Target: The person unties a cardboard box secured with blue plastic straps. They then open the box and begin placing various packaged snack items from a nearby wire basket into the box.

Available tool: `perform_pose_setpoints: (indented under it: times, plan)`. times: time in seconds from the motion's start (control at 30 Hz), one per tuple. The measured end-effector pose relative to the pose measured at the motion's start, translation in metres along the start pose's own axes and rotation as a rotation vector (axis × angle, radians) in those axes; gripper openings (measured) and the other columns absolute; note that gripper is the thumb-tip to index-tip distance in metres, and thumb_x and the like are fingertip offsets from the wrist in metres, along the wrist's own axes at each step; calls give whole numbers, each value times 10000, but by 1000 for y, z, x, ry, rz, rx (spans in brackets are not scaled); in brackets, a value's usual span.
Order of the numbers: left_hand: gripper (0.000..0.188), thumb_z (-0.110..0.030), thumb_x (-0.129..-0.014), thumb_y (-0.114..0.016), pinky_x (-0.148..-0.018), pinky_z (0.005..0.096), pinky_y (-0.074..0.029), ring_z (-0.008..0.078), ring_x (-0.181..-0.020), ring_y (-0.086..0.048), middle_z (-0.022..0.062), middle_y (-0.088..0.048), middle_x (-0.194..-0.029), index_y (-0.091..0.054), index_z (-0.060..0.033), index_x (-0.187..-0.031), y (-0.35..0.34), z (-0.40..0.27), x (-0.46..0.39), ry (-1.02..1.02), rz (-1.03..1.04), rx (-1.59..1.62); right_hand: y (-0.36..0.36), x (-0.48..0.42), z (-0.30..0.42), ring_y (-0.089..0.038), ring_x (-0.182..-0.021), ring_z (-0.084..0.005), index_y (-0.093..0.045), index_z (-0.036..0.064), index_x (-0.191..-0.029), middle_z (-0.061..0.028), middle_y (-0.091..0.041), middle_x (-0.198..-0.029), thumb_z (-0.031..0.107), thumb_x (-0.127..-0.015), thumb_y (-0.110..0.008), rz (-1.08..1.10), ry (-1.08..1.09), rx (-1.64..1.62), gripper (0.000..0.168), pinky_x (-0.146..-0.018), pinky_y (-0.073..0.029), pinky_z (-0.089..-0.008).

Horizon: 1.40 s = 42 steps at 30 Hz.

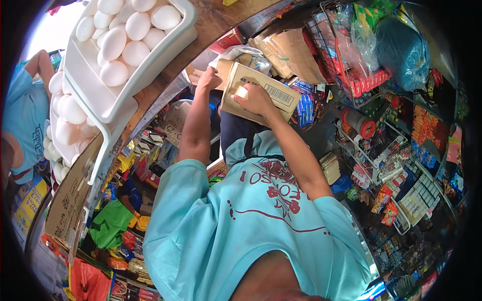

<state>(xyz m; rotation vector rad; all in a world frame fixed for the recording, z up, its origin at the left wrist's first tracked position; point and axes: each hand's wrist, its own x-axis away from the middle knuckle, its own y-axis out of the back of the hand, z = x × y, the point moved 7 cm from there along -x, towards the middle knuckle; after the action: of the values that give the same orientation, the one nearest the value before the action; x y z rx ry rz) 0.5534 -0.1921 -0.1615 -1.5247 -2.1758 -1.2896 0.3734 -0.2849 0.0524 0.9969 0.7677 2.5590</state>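
Observation:
A brown cardboard box (276, 88) with printing and a barcode rests tilted against my thighs. At its upper left, an opened flap (224, 71) stands out, and my left hand (209, 78) is closed around its edge. My right hand (257, 99) lies over the printed face of the box. Between its thumb and fingers is a small pale object (241, 92), too little of it showing to name. The inside of the box is hidden from me.
White plastic trays (124, 96) of white eggs (113, 43) stand on a wooden counter (211, 28) at upper left. Beyond them is another person (30, 113). Wire racks (371, 158) of packets line the right. A crumpled carton (292, 50) lies ahead, beside a wire basket (339, 56).

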Motion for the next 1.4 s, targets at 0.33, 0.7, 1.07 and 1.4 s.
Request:
perform_pose_setpoints:
  times: [0.33,0.7,1.07,1.4]
  plan:
    - [733,-665,-991,-293,-972,378,-464,231,-1157,-566,135,-587,-1301,-583,-74,-1313,-43,-80,68,-20,185,960,6,1,-21,-655,-988,-418,-662,-41,-1044,-276,-681,-1007,517,-788,-708,-96,-22,-66,616,-875,-513,-466]
    - [680,-529,-871,-645,-1070,447,-387,388,-1284,-487,229,-512,-1388,-526,-71,-1360,-45,-307,46,-692,151,-144,9,27,-31,-675,-979,-375,-691,66,-1051,-205,-707,-999,510,-766,-702,-154,36,-99,527,-922,-502,-460]
    - [729,-702,-905,-437,-1180,526,-221,333,-1443,-320,126,-408,-1529,-336,-328,-1522,-219,-269,40,-460,932,-663,-23,55,-57,-640,-1038,-329,-704,121,-988,-125,-702,-1021,343,-639,-762,-453,564,-74,418,-928,-489,-487]
    - [767,-724,-888,-471,-1120,372,-352,282,-1346,-477,132,-523,-1439,-555,-156,-1397,-183,-280,59,-357,712,-539,51,121,-146,-699,-888,-329,-607,82,-1089,-138,-706,-895,259,-695,-759,-98,294,180,458,-759,-548,-442]
